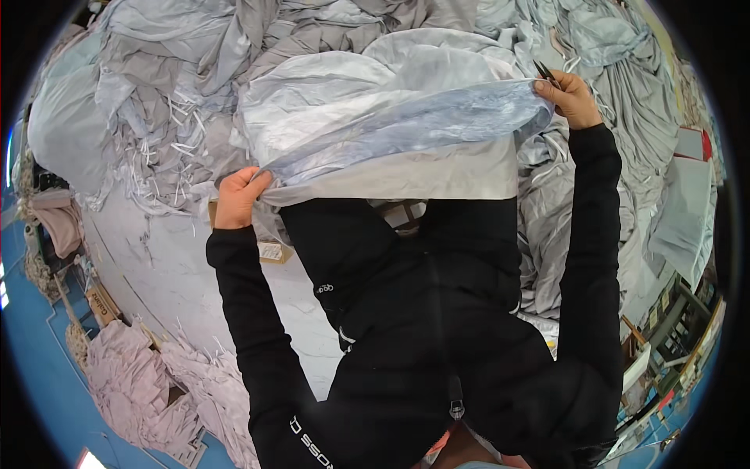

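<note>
A pale grey and bluish piece of cloth (406, 129) lies across my lap, its edge stretched between my two hands. My left hand (241, 197) is closed, pinching the left end of that edge between thumb and fingers. At the upper right, my right hand (570, 100) grips the other end. The dark pointed tips of what look like thread snips (545, 74) stick out from the same hand, their rest hidden in the palm. The cloth's bluish patterned face shows between the hands, with a plain grey hem hanging over my black trousers (344, 242).
Heaps of grey cloth (180, 47) with white ties (183, 144) surround the far side and left; another heap (578, 219) lies at right. Below are a marbled pale surface (172, 258) and a small box (273, 252). Pinkish cloth (133, 383) lies lower left, near a blue floor (47, 375).
</note>
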